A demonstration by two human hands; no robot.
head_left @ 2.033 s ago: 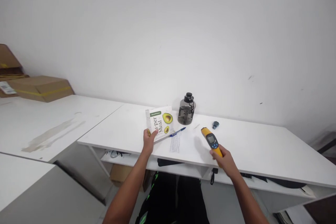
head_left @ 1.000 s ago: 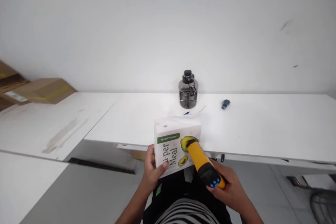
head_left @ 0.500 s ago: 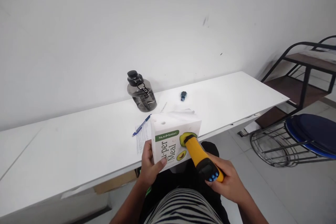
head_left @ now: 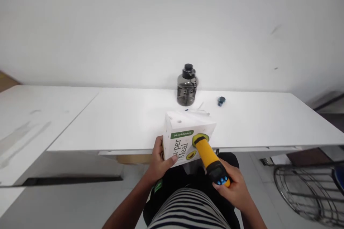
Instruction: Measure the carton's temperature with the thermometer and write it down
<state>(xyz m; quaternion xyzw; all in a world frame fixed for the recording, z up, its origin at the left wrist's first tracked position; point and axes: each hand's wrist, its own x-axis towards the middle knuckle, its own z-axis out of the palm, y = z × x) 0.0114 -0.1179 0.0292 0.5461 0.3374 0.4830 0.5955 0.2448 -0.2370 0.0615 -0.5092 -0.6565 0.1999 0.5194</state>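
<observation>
My left hand [head_left: 161, 161] grips the lower left side of a white cardboard box [head_left: 174, 124], thumb on its front. The box is tilted, with a green "NutriMotion" label and avocado pictures facing me. In my right hand [head_left: 233, 184] is a yellow and black infrared thermometer [head_left: 208, 155], with a small screen and blue buttons at its back. Its front end is right at the avocado picture; whether it touches the box I cannot tell. The fingers around its handle are partly hidden.
On the white table [head_left: 120, 121] stands a dark see-through water bottle [head_left: 186, 91], near the wall. A small blue watch [head_left: 221, 101] lies to its right. Behind the box, a pen tip [head_left: 186, 110] peeks out. A wire-framed stool [head_left: 303, 193] is at lower right.
The view has swung left, so the bottle and watch appear further right, and more of the table's left side shows. Both hands keep their holds on the box and thermometer.
</observation>
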